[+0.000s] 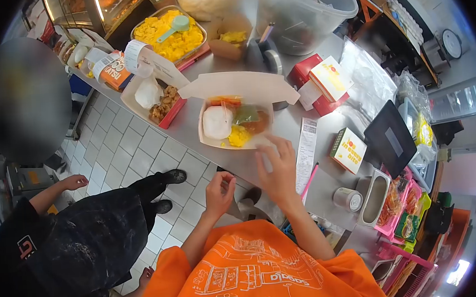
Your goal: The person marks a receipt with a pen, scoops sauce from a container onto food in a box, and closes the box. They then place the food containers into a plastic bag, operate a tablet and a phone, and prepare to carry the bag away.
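An open cardboard meal box stands at the counter's near edge with its lid folded back. Inside are a white paper-wrapped mound, yellow scrambled egg, a green leafy piece and brown food partly blurred. My right hand hovers by the box's near right corner, its fingers bent and apart, holding nothing I can see. Below the box, just off the counter edge, my left hand has its fingers curled in, with no object showing. A long printed receipt lies right of my right hand.
Another open box with fried pieces stands left. Behind are a tray of egg with a green scoop and a large clear tub. Printed boxes, a tablet and a can sit right. A person stands left.
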Action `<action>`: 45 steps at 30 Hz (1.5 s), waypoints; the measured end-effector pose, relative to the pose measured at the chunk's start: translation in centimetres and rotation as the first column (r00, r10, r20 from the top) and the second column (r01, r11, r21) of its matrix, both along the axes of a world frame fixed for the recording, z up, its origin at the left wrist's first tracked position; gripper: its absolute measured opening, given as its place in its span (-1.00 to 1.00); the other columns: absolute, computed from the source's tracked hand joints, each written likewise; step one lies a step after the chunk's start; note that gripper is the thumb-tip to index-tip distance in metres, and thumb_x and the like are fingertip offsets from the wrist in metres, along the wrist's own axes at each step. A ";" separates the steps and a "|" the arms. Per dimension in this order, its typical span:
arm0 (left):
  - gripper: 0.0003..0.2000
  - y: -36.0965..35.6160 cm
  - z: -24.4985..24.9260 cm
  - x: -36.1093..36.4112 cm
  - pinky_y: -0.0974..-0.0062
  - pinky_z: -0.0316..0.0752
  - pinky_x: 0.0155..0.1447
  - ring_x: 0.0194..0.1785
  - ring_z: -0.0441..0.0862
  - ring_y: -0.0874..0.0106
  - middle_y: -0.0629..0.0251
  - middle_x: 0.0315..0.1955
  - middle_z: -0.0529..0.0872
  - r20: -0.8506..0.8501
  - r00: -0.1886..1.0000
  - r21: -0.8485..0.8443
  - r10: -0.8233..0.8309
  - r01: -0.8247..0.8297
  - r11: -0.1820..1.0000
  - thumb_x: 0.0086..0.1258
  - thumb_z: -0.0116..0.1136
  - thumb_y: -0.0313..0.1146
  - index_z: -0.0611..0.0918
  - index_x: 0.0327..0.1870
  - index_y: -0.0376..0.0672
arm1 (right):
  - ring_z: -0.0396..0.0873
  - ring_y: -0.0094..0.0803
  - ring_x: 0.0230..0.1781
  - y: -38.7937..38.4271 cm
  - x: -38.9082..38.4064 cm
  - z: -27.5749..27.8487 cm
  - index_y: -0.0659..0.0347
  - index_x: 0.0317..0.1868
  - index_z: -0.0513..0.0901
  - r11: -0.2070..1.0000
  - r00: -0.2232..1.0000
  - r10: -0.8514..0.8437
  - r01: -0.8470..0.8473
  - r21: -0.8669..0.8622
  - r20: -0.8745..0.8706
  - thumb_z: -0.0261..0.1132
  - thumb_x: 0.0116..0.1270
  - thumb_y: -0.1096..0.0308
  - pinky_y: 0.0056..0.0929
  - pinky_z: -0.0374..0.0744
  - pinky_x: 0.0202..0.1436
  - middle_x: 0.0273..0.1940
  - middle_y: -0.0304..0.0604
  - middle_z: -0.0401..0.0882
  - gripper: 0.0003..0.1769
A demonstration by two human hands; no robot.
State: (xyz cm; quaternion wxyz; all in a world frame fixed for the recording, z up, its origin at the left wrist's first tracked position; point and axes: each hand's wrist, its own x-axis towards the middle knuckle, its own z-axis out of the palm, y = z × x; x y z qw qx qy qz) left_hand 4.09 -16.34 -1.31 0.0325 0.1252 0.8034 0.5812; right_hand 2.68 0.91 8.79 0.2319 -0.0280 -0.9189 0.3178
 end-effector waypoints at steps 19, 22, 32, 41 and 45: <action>-0.86 0.4 -0.4 1.6 0.48 0.45 -0.40 -0.52 0.54 0.45 0.29 -0.52 0.57 0.009 0.997 -0.076 -0.071 0.071 0.995 0.30 0.21 -0.38 0.49 -0.30 -0.17 | 0.24 0.10 0.28 18.5 -7.1 -2.8 0.29 0.21 0.38 0.808 0.843 -0.527 0.456 0.374 0.111 0.18 0.24 0.27 0.07 0.17 0.33 0.14 0.22 0.38 -0.47; -0.83 0.7 0.3 2.1 0.44 0.46 -0.42 -0.53 0.56 0.42 0.30 -0.51 0.59 0.027 0.992 -0.045 -0.119 0.120 0.992 0.29 0.23 -0.32 0.47 -0.28 -0.13 | 0.28 0.11 0.28 19.6 -8.5 -4.0 0.28 0.05 0.52 0.768 0.845 -0.418 0.525 0.368 -0.333 0.23 0.28 0.12 0.08 0.29 0.26 0.14 0.17 0.44 -0.54; -0.84 1.0 2.1 3.7 0.48 0.45 -0.43 -0.51 0.56 0.38 0.27 -0.49 0.57 0.026 0.986 0.013 -0.167 0.166 0.986 0.32 0.17 -0.39 0.43 -0.29 -0.20 | 0.00 -0.02 0.48 15.5 -7.8 -0.6 0.14 0.18 0.41 0.714 0.783 -0.593 0.405 0.571 0.186 0.12 0.39 0.05 0.43 -0.07 0.35 0.37 0.08 0.19 -0.53; -0.81 4.0 0.7 2.7 0.39 0.44 -0.40 -0.51 0.57 0.27 0.23 -0.48 0.58 -0.174 0.940 0.032 -0.293 0.303 0.952 0.34 0.19 -0.29 0.47 -0.27 -0.17 | 0.57 -0.31 -0.34 11.0 2.9 1.3 0.32 -0.18 0.55 0.936 0.934 -0.338 0.346 -0.062 0.116 0.18 0.38 0.41 -0.39 0.53 -0.23 -0.33 -0.08 0.60 -0.87; -0.80 4.5 1.8 1.9 0.38 0.43 -0.42 -0.53 0.57 0.27 0.26 -0.57 0.57 -0.104 0.905 -0.011 -0.413 0.415 0.910 0.33 0.20 -0.24 0.50 -0.32 -0.16 | 0.55 -0.36 -0.39 10.2 8.8 -3.2 0.32 -0.17 0.54 0.917 0.905 -0.343 0.381 -0.116 0.252 0.20 0.37 0.39 -0.50 0.47 -0.46 -0.38 -0.11 0.57 -0.85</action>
